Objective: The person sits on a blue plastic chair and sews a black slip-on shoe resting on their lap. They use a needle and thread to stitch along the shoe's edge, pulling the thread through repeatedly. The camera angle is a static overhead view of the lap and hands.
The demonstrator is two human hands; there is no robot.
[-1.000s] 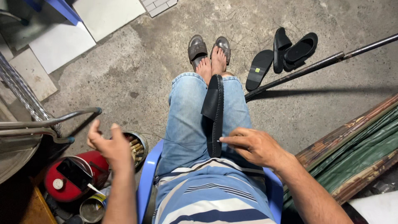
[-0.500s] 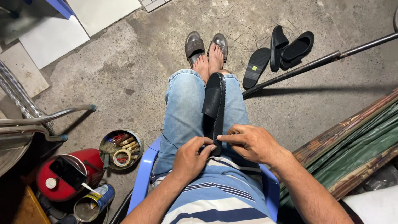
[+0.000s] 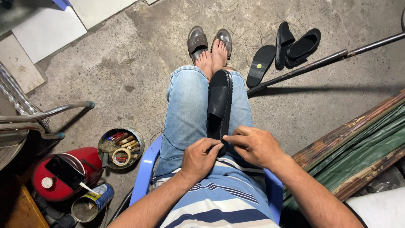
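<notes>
Both hands (image 3: 230, 152) now pinch the shoe's (image 3: 219, 103) heel edge.

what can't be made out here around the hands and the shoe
Head view only:
- Heel end of the black shoe: covered by the left hand and right hand.
- Anything pinched between the fingertips: too small to tell.
- Contents of the round tin: small and jumbled.
- Long pole: cut off by the right edge.
</notes>
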